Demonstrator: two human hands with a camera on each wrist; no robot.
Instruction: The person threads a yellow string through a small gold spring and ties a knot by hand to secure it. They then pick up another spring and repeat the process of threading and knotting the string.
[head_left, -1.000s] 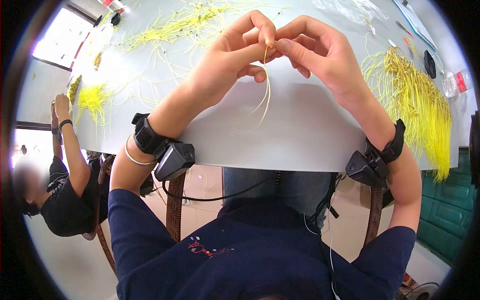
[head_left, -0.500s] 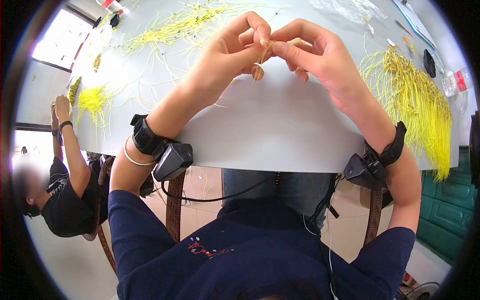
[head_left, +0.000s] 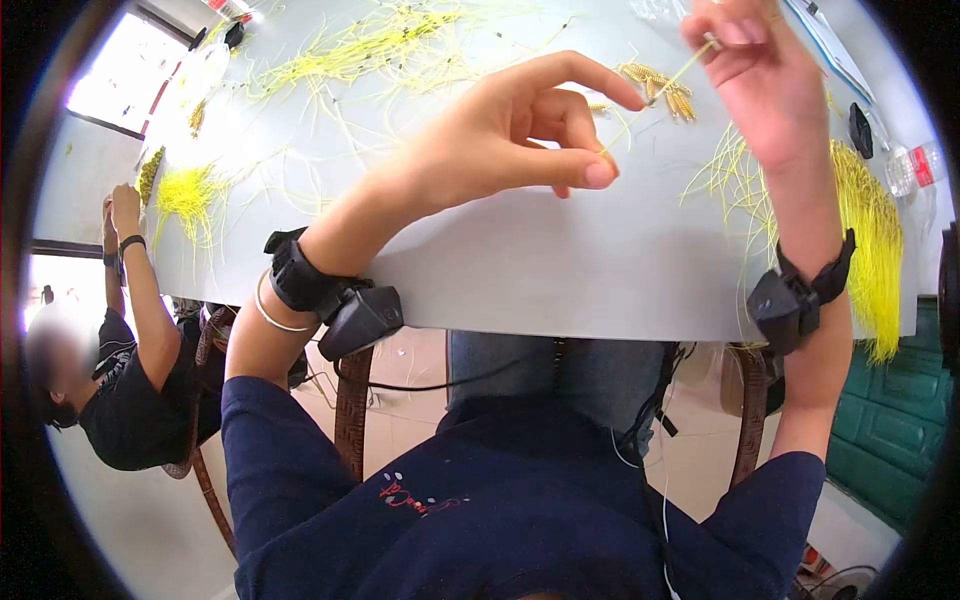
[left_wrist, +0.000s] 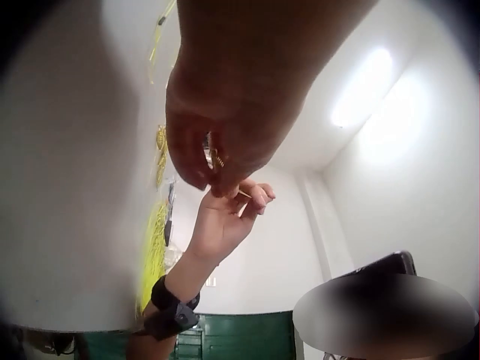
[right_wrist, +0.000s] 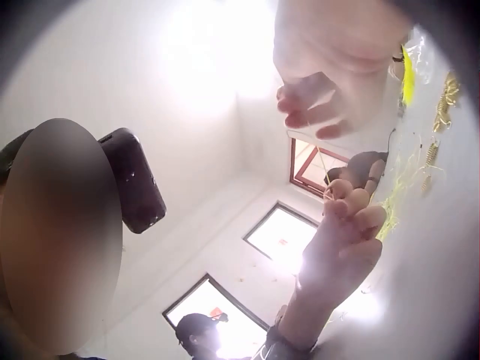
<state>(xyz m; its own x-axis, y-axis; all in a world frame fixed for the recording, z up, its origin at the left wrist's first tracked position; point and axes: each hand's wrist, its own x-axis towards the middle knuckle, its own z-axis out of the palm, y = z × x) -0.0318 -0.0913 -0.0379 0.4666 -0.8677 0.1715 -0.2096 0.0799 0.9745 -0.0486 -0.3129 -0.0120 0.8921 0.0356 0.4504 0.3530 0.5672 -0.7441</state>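
Observation:
A thin yellow cord (head_left: 683,72) runs slantwise from one hand to the other above the table. My left hand (head_left: 525,130) pinches its lower end between thumb and a bent finger, with the index finger stretched out along it. In the left wrist view, a small gold coiled bit (left_wrist: 217,160) shows between that hand's fingers. My right hand (head_left: 770,90), raised up and to the right, grips the other end with curled fingers. Several gold braided pieces (head_left: 675,98) lie on the table just beyond the left fingertips.
A pile of gold pieces with long yellow strands (head_left: 870,250) hangs over the table's right edge. Loose yellow cords (head_left: 360,45) spread across the back left, with a yellow bundle (head_left: 187,195) nearer. A bottle (head_left: 915,168) stands right; another person (head_left: 140,390) sits left.
My hands were together over a looped cord and have parted. The right hand moved up and right, drawing the cord out; the left moved right and its index finger straightened.

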